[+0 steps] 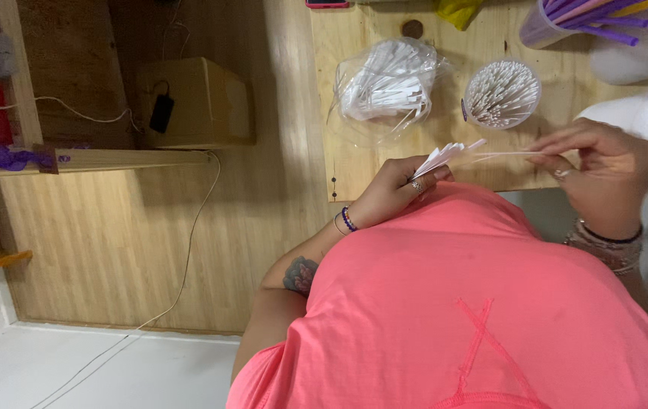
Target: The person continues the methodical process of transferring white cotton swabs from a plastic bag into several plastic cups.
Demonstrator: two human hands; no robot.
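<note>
One cardboard box (201, 102) sat on the wooden floor at far left, a black plug (161, 113) hanging against it. On the plywood counter (354, 174) lay one clear plastic bag (387, 83) packed with white strips, and right of it one round cup (502, 94) crowded with white sticks, too many to count. The left hand (398, 191) had its fingers clenched around a fanned bundle of white paper strips (445, 155) at the counter's near edge. The right hand (604, 170) pinched one thin white stick (502, 155) at its tip. One cup of purple straws (585, 17) stood at top right.
</note>
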